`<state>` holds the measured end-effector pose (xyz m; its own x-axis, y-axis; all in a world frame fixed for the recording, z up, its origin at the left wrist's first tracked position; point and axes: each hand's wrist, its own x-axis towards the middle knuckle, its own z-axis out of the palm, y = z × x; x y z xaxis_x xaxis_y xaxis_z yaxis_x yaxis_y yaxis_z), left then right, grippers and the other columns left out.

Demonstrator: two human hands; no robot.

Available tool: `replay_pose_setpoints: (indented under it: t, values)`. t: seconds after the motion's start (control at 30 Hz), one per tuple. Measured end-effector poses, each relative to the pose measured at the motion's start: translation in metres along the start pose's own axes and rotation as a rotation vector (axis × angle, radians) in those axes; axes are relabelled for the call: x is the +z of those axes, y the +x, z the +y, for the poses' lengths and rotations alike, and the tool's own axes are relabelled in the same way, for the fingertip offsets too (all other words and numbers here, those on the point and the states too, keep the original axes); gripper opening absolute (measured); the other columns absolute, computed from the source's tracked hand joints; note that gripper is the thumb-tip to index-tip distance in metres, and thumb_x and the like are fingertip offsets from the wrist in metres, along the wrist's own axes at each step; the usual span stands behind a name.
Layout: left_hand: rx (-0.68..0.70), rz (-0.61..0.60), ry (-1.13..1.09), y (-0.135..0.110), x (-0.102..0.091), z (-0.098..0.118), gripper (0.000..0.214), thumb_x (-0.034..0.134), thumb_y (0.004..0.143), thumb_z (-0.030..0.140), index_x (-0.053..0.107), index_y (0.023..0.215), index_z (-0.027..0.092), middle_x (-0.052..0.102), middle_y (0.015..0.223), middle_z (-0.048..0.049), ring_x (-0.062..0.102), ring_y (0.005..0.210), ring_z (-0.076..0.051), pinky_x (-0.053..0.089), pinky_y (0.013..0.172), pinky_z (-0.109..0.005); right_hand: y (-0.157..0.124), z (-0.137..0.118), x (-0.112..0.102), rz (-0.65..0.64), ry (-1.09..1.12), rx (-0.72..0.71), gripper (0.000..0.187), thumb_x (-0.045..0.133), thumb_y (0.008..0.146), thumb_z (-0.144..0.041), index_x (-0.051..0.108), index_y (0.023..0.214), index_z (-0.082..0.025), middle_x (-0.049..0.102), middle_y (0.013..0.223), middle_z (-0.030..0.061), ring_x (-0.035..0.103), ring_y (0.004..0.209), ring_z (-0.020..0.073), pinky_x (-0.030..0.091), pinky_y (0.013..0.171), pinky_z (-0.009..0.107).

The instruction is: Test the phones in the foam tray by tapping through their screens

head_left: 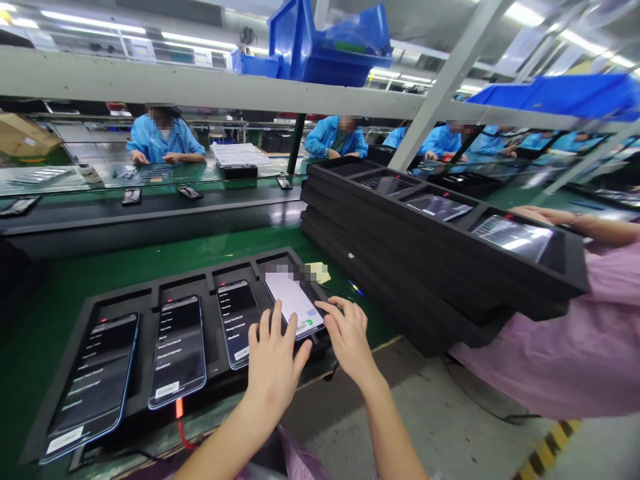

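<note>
Four-slot wording aside, a black foam tray [125, 291] lies on the green bench with several smartphones in its compartments. The rightmost smartphone [290, 293] shows a bright white dial-pad screen with a green button near its bottom. My left hand [274, 357] is open, its fingers spread over that phone's lower left edge. At its lower right edge is my right hand [349, 333], open too, fingers curved toward the screen. The phone beside it [237, 320], another phone [179, 350] and the leftmost phone [97, 383] show dark screens with white text lists.
Stacked black foam trays [380, 247] with phones stand at right, beside a person in a pink sleeve [545, 340]. A red-lit cable [181, 423] hangs at the tray's front. Behind runs a conveyor [225, 220]; blue bins [330, 47] sit on the shelf above.
</note>
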<state>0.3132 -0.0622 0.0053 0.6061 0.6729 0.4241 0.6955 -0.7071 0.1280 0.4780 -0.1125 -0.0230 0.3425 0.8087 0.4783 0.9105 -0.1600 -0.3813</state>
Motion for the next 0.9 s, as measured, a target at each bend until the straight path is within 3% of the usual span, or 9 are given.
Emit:
replay_pose_setpoints:
  t: [0.13, 0.2, 0.27, 0.33, 0.43, 0.53, 0.6, 0.73, 0.9]
  values:
    - [0.085, 0.137, -0.035, -0.02, -0.028, -0.015, 0.038, 0.035, 0.093, 0.039, 0.057, 0.119, 0.023, 0.052, 0.13, -0.0109, 0.048, 0.113, -0.028, 0.04, 0.085, -0.043, -0.007, -0.002, -0.003, 0.064, 0.047, -0.006, 0.042, 0.024, 0.095, -0.038, 0.06, 0.112, -0.026, 0.053, 0.108, 0.0082, 0.049, 0.098, 0.0236, 0.036, 0.088, 0.045]
    - [0.173, 0.173, -0.062, -0.036, -0.046, -0.033, 0.035, 0.034, 0.093, 0.034, 0.055, 0.119, 0.025, 0.051, 0.13, -0.0091, 0.045, 0.116, -0.025, 0.036, 0.087, -0.04, -0.01, -0.01, -0.003, 0.064, 0.067, -0.023, 0.042, 0.023, 0.095, -0.038, 0.062, 0.109, -0.026, 0.053, 0.107, 0.0078, 0.049, 0.097, 0.0234, 0.036, 0.087, 0.045]
    - [0.171, 0.193, -0.067, -0.056, -0.063, -0.058, 0.033, 0.037, 0.091, 0.027, 0.054, 0.12, 0.025, 0.048, 0.131, -0.0089, 0.042, 0.118, -0.024, 0.031, 0.091, -0.039, -0.012, -0.024, 0.0, 0.034, 0.089, -0.073, 0.043, 0.023, 0.096, -0.038, 0.064, 0.105, -0.028, 0.053, 0.106, 0.007, 0.049, 0.098, 0.023, 0.035, 0.09, 0.046]
    - [0.003, 0.244, -0.037, -0.077, -0.074, -0.09, 0.032, 0.04, 0.089, 0.024, 0.054, 0.118, 0.026, 0.047, 0.129, -0.0095, 0.044, 0.116, -0.026, 0.028, 0.094, -0.042, -0.012, -0.041, 0.005, -0.029, 0.111, -0.15, 0.043, 0.023, 0.096, -0.037, 0.064, 0.104, -0.029, 0.053, 0.107, 0.006, 0.049, 0.1, 0.022, 0.03, 0.097, 0.048]
    - [-0.376, 0.293, 0.027, -0.108, -0.082, -0.148, 0.029, 0.04, 0.089, 0.032, 0.056, 0.112, 0.027, 0.047, 0.128, -0.0108, 0.047, 0.113, -0.033, 0.029, 0.095, -0.054, -0.007, -0.058, 0.014, -0.085, 0.103, -0.204, 0.044, 0.022, 0.096, -0.036, 0.065, 0.105, -0.03, 0.053, 0.109, 0.0055, 0.049, 0.103, 0.0212, 0.023, 0.103, 0.051]
    - [-0.697, 0.293, -0.004, -0.134, -0.082, -0.205, 0.037, 0.039, 0.087, 0.047, 0.057, 0.11, 0.024, 0.047, 0.128, -0.0123, 0.045, 0.116, -0.038, 0.034, 0.095, -0.061, 0.004, -0.057, 0.019, -0.048, 0.043, -0.105, 0.048, 0.02, 0.096, -0.038, 0.066, 0.103, -0.028, 0.054, 0.108, 0.0072, 0.049, 0.101, 0.0228, 0.026, 0.1, 0.053]
    - [-0.87, 0.314, -0.118, -0.143, -0.081, -0.233, 0.04, 0.04, 0.083, 0.052, 0.056, 0.109, 0.026, 0.049, 0.127, -0.0079, 0.043, 0.121, -0.036, 0.034, 0.099, -0.059, 0.012, -0.049, 0.019, -0.022, 0.009, -0.014, 0.052, 0.018, 0.096, -0.039, 0.068, 0.1, -0.026, 0.055, 0.106, 0.0086, 0.05, 0.098, 0.0241, 0.029, 0.096, 0.054]
    - [-1.17, 0.367, -0.48, -0.142, -0.08, -0.255, 0.041, 0.043, 0.077, 0.048, 0.054, 0.111, 0.028, 0.05, 0.13, -0.0015, 0.042, 0.125, -0.031, 0.032, 0.105, -0.054, 0.02, -0.035, 0.017, -0.017, -0.019, 0.088, 0.054, 0.018, 0.095, -0.04, 0.071, 0.096, -0.026, 0.056, 0.105, 0.0089, 0.051, 0.093, 0.0244, 0.035, 0.091, 0.051]
    - [-1.192, 0.343, -0.837, -0.138, -0.067, -0.261, 0.055, 0.047, 0.076, 0.054, 0.048, 0.123, 0.024, 0.043, 0.14, -0.0044, 0.036, 0.131, -0.027, 0.024, 0.112, -0.045, 0.024, -0.036, 0.019, -0.107, -0.085, 0.065, 0.052, 0.02, 0.095, -0.04, 0.07, 0.097, -0.029, 0.056, 0.107, 0.0093, 0.05, 0.101, 0.026, 0.034, 0.094, 0.054]
